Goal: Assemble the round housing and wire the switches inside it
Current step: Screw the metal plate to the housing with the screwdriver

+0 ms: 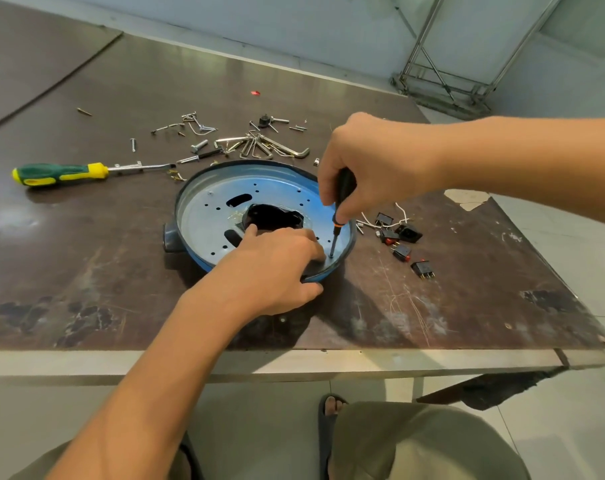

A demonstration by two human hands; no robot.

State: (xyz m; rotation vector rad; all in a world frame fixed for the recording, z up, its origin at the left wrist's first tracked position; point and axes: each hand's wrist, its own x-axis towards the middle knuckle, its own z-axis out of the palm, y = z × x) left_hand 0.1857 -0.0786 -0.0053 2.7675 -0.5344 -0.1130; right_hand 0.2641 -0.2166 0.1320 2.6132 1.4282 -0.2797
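Note:
The round blue housing point(204, 216) lies on the brown table, its perforated metal plate facing up with a dark opening in the middle. My right hand point(367, 168) grips a small black screwdriver point(339, 216) held nearly upright, its tip on the plate near the housing's right rim. My left hand point(277, 268) holds the housing's near rim, thumb under the edge and fingers on the plate beside the screwdriver tip. Several black rocker switches point(401, 240) with red buttons and white wires lie just right of the housing.
A green and yellow screwdriver point(62, 173) lies to the left. Hex keys point(263, 147), bolts and screws are scattered behind the housing. The table's front edge point(259, 362) is close to my knees. A metal frame point(443, 81) stands at the back right.

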